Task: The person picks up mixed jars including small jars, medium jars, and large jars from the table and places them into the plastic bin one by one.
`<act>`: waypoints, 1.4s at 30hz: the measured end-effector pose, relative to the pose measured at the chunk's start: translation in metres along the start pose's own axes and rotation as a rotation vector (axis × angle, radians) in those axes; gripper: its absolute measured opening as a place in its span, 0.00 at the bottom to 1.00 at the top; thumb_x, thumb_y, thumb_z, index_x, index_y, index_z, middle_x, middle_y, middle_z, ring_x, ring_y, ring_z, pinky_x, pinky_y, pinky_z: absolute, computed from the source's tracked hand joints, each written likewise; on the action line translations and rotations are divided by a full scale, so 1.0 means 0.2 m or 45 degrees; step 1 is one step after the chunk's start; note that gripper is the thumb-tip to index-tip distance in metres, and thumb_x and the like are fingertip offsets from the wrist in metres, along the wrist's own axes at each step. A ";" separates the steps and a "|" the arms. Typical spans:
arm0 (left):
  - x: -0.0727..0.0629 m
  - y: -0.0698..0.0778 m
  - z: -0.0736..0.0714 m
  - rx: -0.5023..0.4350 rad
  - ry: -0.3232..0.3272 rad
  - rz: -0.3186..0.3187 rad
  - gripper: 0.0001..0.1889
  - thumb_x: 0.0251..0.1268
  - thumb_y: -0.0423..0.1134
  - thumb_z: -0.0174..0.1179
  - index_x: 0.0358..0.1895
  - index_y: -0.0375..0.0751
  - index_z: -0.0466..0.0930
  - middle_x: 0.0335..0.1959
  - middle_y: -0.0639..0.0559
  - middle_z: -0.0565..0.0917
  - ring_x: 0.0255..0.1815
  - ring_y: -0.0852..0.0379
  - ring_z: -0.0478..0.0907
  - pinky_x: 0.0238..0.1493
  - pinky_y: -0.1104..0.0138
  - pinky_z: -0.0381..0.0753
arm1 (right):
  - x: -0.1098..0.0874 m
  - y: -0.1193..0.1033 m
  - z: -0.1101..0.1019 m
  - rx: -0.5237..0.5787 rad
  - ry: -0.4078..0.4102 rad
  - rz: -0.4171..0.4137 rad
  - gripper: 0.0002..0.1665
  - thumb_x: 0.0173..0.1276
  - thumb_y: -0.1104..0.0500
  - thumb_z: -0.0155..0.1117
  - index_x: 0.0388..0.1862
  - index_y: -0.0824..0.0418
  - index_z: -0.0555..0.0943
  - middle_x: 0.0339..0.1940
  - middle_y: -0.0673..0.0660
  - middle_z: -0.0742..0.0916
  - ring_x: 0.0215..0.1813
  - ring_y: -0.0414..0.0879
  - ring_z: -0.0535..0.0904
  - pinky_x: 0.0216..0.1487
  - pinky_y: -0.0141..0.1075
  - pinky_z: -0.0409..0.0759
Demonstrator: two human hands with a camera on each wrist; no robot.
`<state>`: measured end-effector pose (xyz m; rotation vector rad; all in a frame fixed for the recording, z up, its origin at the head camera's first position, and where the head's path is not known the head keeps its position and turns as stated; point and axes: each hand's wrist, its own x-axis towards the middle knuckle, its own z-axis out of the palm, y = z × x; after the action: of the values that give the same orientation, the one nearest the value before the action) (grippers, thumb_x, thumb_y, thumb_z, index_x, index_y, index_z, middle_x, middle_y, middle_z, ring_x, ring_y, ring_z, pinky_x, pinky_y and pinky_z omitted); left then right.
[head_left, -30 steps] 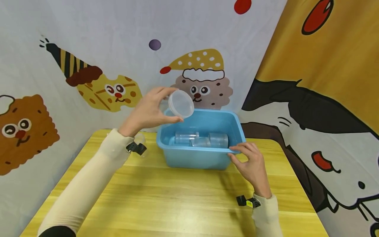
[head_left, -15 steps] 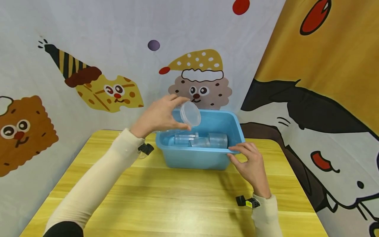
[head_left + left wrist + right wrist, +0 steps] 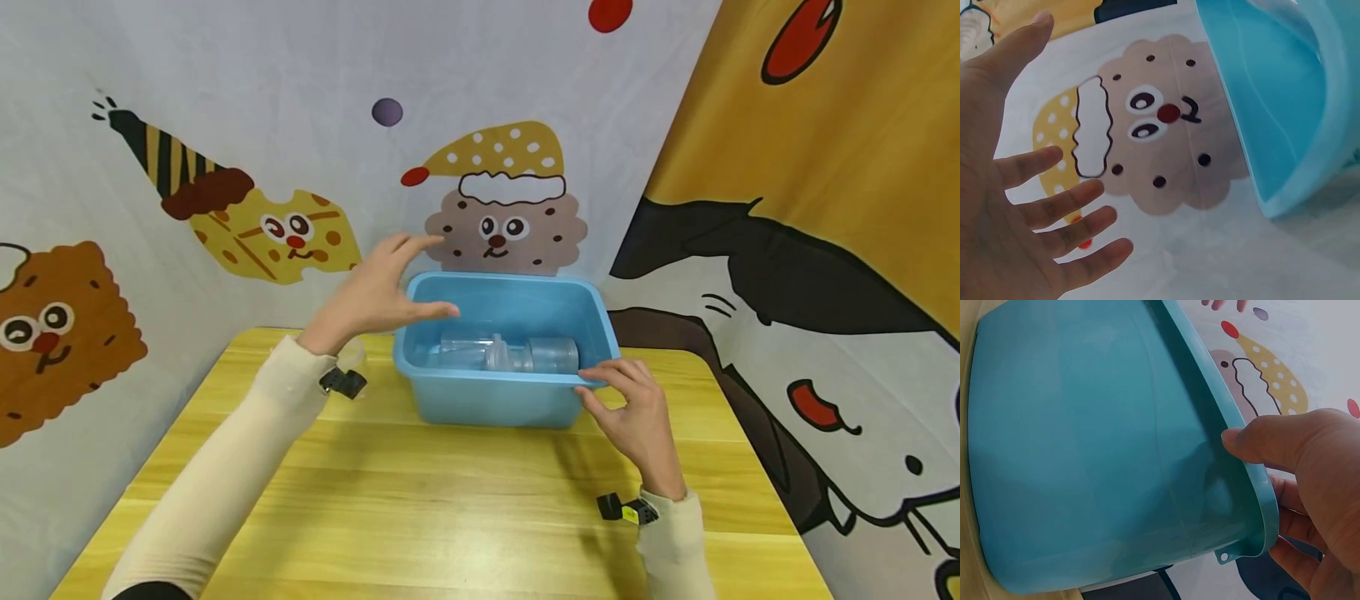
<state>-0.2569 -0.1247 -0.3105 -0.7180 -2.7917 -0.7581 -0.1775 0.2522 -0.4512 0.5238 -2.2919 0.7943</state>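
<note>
A light blue plastic bin (image 3: 495, 404) stands on the table, with several clear plastic jars (image 3: 553, 356) lying on their sides in it. My left hand (image 3: 371, 292) is over the bin's left side, thumb and fingers spread apart with nothing between them. The left wrist view shows the same hand (image 3: 997, 206) with its palm bare, beside the bin's edge (image 3: 1260, 181). At the bin's front right corner, my right hand (image 3: 637, 417) pinches the rim. In the right wrist view its thumb (image 3: 1260, 437) lies on the outer side of the rim, fingers behind it.
The yellow wood-grain table (image 3: 465, 508) runs up to a cartoon-printed cloth (image 3: 300, 108) behind the bin. Partly hidden behind my left wrist, a clear round object (image 3: 351, 353) stands on the table left of the bin.
My left hand reached right over the bin with a clear jar, let it go inside, and drew back left with fingers spread. The right hand stayed on the rim.
</note>
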 end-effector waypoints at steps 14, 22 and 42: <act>-0.09 -0.16 0.01 -0.142 0.149 -0.137 0.55 0.53 0.72 0.70 0.82 0.67 0.51 0.83 0.49 0.56 0.82 0.42 0.54 0.74 0.33 0.61 | 0.00 -0.01 -0.02 -0.016 -0.028 0.025 0.14 0.58 0.61 0.81 0.44 0.56 0.91 0.42 0.53 0.88 0.48 0.48 0.77 0.49 0.38 0.74; -0.15 -0.24 0.03 -0.271 0.239 -0.214 0.54 0.54 0.70 0.70 0.82 0.72 0.49 0.84 0.56 0.54 0.80 0.43 0.58 0.73 0.34 0.62 | 0.00 0.00 -0.01 -0.008 0.002 -0.004 0.14 0.57 0.63 0.82 0.43 0.57 0.91 0.41 0.54 0.89 0.46 0.49 0.77 0.47 0.39 0.74; -0.29 -0.44 0.16 -0.476 0.338 -0.366 0.54 0.58 0.63 0.72 0.83 0.70 0.45 0.85 0.57 0.51 0.85 0.44 0.48 0.76 0.30 0.51 | -0.01 -0.01 0.00 -0.017 -0.007 0.013 0.14 0.58 0.62 0.81 0.44 0.55 0.91 0.42 0.53 0.89 0.47 0.49 0.78 0.50 0.42 0.75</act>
<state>-0.2499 -0.1985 -0.3922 -0.2355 -2.5614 -1.3433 -0.1756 0.2521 -0.4512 0.5089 -2.3051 0.7831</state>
